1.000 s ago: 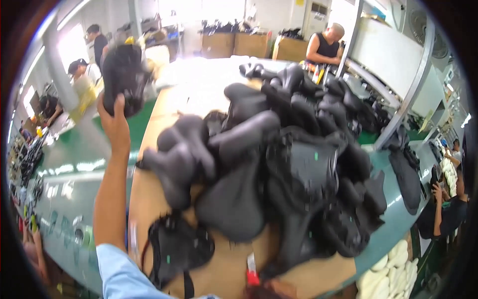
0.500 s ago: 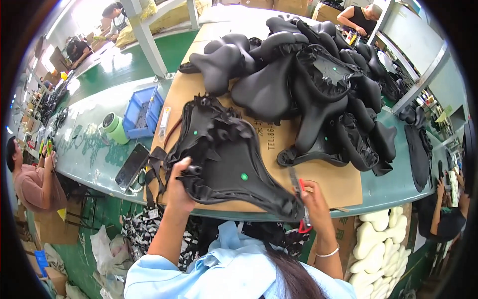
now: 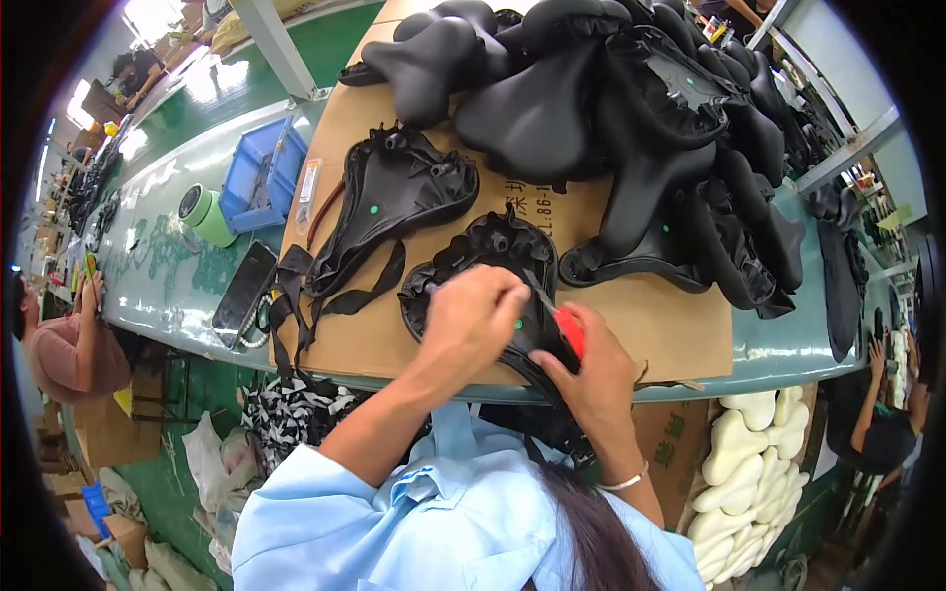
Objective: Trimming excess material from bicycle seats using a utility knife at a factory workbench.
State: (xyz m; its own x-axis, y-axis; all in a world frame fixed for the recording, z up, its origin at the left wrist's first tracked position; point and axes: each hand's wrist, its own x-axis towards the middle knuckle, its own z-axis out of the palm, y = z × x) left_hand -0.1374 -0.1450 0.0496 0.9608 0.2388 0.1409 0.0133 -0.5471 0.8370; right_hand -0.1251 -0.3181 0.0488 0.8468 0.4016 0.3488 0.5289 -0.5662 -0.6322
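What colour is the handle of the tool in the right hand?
The tool's handle is red, with the head view showing it best.

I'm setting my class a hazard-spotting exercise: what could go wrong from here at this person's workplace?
1. The red-handled tool in the right hand has its metal end close to the left hand, so a slip might cut the fingers.
2. That end is also over the black saddle-shaped piece; a stray stroke could score it.
3. The piece lies close to the near edge of the table, so it might slip off if left unsteadied.
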